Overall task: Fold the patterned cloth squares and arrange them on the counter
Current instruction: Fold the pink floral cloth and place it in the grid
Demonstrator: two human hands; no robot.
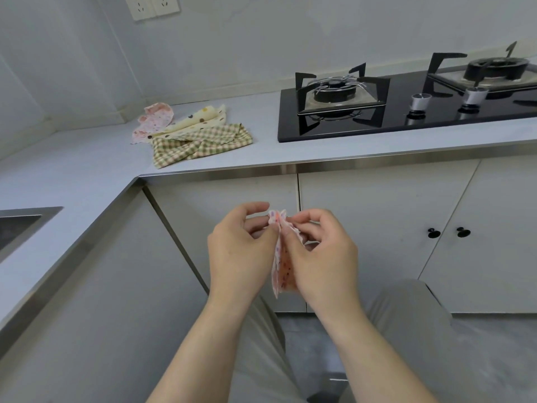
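A small pink cloth square with coloured specks hangs bunched between my two hands, in front of the cabinet doors and below the counter edge. My left hand pinches its top corner from the left. My right hand pinches the same top edge from the right, fingers curled. On the counter near the corner lies a loose pile: a pink speckled cloth, a cream cloth with dark dots and a green-checked cloth, all unfolded and overlapping.
A black glass gas hob with two burners and two knobs fills the counter's right part. A sink is set into the left counter run. White cabinet doors with black knobs stand below. A wall socket sits high up.
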